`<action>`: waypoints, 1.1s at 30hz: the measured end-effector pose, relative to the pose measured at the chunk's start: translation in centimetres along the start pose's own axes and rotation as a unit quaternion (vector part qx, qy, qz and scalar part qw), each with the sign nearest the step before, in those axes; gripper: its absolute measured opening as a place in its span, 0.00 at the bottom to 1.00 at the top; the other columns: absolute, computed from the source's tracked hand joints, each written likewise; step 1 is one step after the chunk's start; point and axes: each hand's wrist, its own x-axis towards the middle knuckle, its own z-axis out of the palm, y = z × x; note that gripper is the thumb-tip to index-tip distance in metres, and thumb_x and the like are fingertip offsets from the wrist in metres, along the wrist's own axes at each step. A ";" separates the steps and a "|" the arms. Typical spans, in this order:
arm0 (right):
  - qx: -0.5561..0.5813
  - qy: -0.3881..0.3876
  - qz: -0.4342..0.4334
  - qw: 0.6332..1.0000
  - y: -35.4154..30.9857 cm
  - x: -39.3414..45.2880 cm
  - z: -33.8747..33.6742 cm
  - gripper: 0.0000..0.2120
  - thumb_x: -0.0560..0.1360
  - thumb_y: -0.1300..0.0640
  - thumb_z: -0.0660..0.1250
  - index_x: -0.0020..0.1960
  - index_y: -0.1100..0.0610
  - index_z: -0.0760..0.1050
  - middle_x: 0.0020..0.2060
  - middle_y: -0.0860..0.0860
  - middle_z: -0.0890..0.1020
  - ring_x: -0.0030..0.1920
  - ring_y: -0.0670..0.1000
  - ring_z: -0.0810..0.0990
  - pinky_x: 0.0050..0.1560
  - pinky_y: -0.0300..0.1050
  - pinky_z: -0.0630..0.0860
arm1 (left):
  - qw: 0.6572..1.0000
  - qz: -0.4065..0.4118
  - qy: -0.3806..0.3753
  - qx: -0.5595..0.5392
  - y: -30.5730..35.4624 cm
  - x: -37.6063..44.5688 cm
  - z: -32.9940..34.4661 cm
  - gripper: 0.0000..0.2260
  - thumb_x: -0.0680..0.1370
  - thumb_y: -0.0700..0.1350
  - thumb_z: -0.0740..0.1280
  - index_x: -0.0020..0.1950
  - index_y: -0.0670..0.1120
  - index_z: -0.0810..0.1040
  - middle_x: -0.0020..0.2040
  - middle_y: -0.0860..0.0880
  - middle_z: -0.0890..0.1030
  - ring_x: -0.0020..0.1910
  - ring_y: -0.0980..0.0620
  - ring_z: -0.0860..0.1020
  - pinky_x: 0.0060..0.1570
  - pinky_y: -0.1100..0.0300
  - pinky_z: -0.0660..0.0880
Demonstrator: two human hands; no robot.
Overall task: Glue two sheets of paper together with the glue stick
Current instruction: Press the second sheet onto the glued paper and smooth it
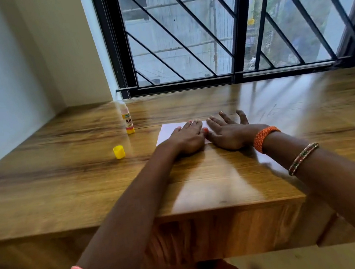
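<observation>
Both hands (207, 135) flat on paper (167, 133)

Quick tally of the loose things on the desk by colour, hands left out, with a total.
Yellow: 2, the glue stick standing uncapped and its cap lying apart on the desk.
White: 1, the paper under both flat hands; whether it is one sheet or two stacked cannot be told.
Total: 3
</observation>
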 end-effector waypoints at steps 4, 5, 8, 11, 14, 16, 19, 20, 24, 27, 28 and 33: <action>-0.002 -0.007 0.003 1.000 0.0 -0.2 -0.2 0.32 0.79 0.37 0.36 0.77 0.53 0.39 0.77 0.49 0.41 0.75 0.50 0.34 0.70 0.59 0.27 | 0.999 -0.011 0.003 0.038 -0.7 0.1 0.2 0.23 0.82 0.52 0.43 0.77 0.48 0.47 0.78 0.51 0.47 0.77 0.54 0.46 0.74 0.54 0.43; -0.004 -0.007 0.003 1.000 0.0 -0.2 -0.3 0.32 0.79 0.38 0.37 0.77 0.53 0.39 0.77 0.49 0.41 0.75 0.50 0.34 0.69 0.59 0.27 | 0.999 -0.018 0.007 0.039 -0.8 0.1 0.4 0.23 0.82 0.52 0.43 0.77 0.48 0.47 0.78 0.51 0.47 0.77 0.54 0.46 0.74 0.54 0.43; -0.012 -0.006 0.005 1.000 0.0 -0.2 -0.2 0.32 0.79 0.38 0.37 0.77 0.53 0.39 0.77 0.49 0.42 0.76 0.50 0.35 0.70 0.59 0.27 | 0.996 -0.066 0.030 0.045 -1.2 0.3 0.5 0.25 0.82 0.52 0.43 0.76 0.44 0.45 0.78 0.49 0.46 0.77 0.53 0.46 0.74 0.54 0.43; -0.004 0.000 0.003 1.000 0.1 -0.1 0.1 0.32 0.78 0.37 0.36 0.77 0.53 0.40 0.77 0.48 0.42 0.76 0.49 0.35 0.70 0.60 0.27 | 0.991 -0.120 0.045 0.046 -2.4 0.3 0.2 0.25 0.81 0.51 0.43 0.76 0.43 0.44 0.78 0.48 0.45 0.77 0.52 0.45 0.74 0.54 0.42; 0.003 0.008 -0.002 1.000 0.2 0.1 0.3 0.32 0.78 0.37 0.36 0.77 0.52 0.40 0.77 0.48 0.42 0.76 0.49 0.34 0.69 0.60 0.26 | 0.986 -0.156 0.042 0.042 -3.5 0.3 -0.2 0.25 0.81 0.51 0.42 0.76 0.44 0.43 0.78 0.48 0.44 0.77 0.52 0.45 0.74 0.53 0.42; 0.008 0.012 -0.002 1.000 0.4 0.1 0.3 0.33 0.78 0.36 0.36 0.77 0.52 0.40 0.77 0.48 0.42 0.75 0.50 0.34 0.68 0.60 0.26 | 0.983 -0.174 0.041 0.035 -3.8 0.7 -0.5 0.25 0.81 0.51 0.42 0.76 0.43 0.42 0.78 0.47 0.43 0.77 0.51 0.44 0.74 0.53 0.43; 0.017 0.014 -0.009 1.000 0.5 0.1 0.5 0.33 0.78 0.36 0.36 0.77 0.52 0.40 0.77 0.48 0.42 0.75 0.51 0.34 0.68 0.60 0.26 | 0.977 -0.204 0.053 0.022 -4.9 1.1 -0.9 0.25 0.81 0.51 0.42 0.76 0.42 0.42 0.78 0.46 0.43 0.77 0.50 0.45 0.74 0.54 0.43; 0.022 0.013 -0.010 1.000 0.5 0.1 0.5 0.33 0.78 0.36 0.37 0.77 0.52 0.40 0.77 0.48 0.42 0.75 0.51 0.34 0.69 0.60 0.26 | 0.977 -0.203 0.064 0.019 -5.3 1.2 -1.0 0.25 0.82 0.50 0.43 0.76 0.42 0.44 0.78 0.46 0.44 0.77 0.49 0.46 0.74 0.54 0.45; 0.054 0.009 -0.013 0.998 0.7 0.4 0.6 0.34 0.77 0.34 0.38 0.77 0.51 0.40 0.77 0.49 0.41 0.75 0.52 0.33 0.69 0.61 0.28 | 0.967 -0.175 0.186 0.006 -6.3 0.9 -1.2 0.19 0.81 0.48 0.51 0.70 0.45 0.67 0.71 0.43 0.69 0.68 0.43 0.67 0.65 0.51 0.64; 0.100 0.029 -0.002 0.995 1.0 0.6 0.6 0.35 0.77 0.33 0.43 0.76 0.49 0.37 0.77 0.52 0.38 0.76 0.54 0.35 0.71 0.60 0.31 | 0.953 -0.137 0.269 0.011 -6.6 1.1 -1.4 0.14 0.80 0.46 0.56 0.59 0.43 0.77 0.60 0.40 0.78 0.60 0.40 0.73 0.57 0.49 0.69; 0.128 0.040 0.001 0.991 1.1 0.8 0.5 0.36 0.76 0.33 0.44 0.76 0.47 0.35 0.77 0.53 0.38 0.76 0.56 0.37 0.71 0.61 0.33 | 0.950 -0.136 0.282 -0.004 -6.7 1.1 -1.6 0.13 0.80 0.46 0.57 0.57 0.42 0.78 0.58 0.40 0.78 0.59 0.40 0.73 0.57 0.48 0.70; 0.265 0.084 -0.002 0.961 0.9 3.8 -1.1 0.36 0.78 0.40 0.56 0.77 0.49 0.39 0.77 0.57 0.53 0.76 0.61 0.52 0.73 0.63 0.49 | 0.949 -0.163 0.266 -0.036 -7.3 2.2 -2.0 0.09 0.77 0.48 0.63 0.53 0.46 0.77 0.60 0.44 0.77 0.61 0.41 0.71 0.58 0.50 0.68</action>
